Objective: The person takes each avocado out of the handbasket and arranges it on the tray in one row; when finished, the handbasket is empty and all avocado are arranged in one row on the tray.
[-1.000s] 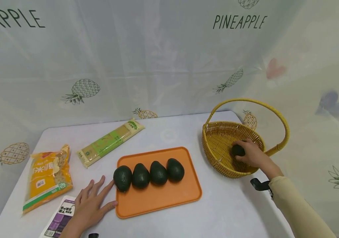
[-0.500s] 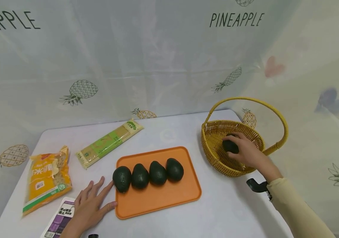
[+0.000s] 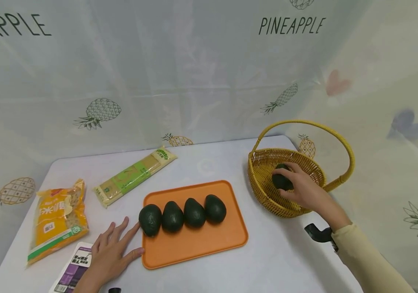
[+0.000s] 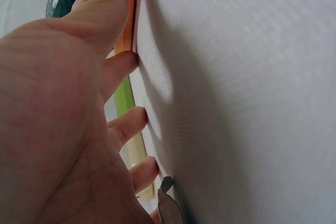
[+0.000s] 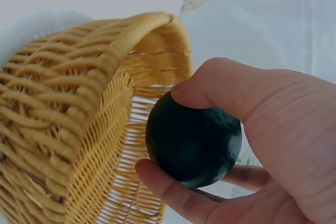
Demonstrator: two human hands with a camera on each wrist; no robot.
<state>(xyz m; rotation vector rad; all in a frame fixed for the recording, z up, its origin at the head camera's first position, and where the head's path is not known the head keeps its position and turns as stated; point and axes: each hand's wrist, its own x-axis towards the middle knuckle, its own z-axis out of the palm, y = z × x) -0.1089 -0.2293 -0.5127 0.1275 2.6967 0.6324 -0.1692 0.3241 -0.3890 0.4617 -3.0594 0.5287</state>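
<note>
Over the wicker basket [image 3: 258, 179], my right hand [image 3: 306, 189] grips a dark green avocado [image 3: 281, 179] between thumb and fingers. From the right wrist camera the avocado [image 5: 191, 142] appears round, with the basket's woven wall [image 5: 47, 108] beside it. Fingers spread, my left hand [image 3: 110, 254] rests on the table at the left edge of the orange tray [image 3: 194, 252]. Its thumb and index fingertips meet or nearly meet the tray rim and the leftmost avocado [image 3: 150, 220]. Several avocados stand in a row on the tray.
An orange bag of grain [image 3: 60, 217] lies at the left of the table, with a green-labelled pack of noodles [image 3: 135, 176] behind the tray. A purple and white package [image 3: 73, 270] is partly under the left hand. The tall basket handle [image 3: 348, 152] arches above the basket.
The right hand has shifted left and slightly up within the basket, carrying the avocado, with little movement over the last half second. The left hand stays in place.
</note>
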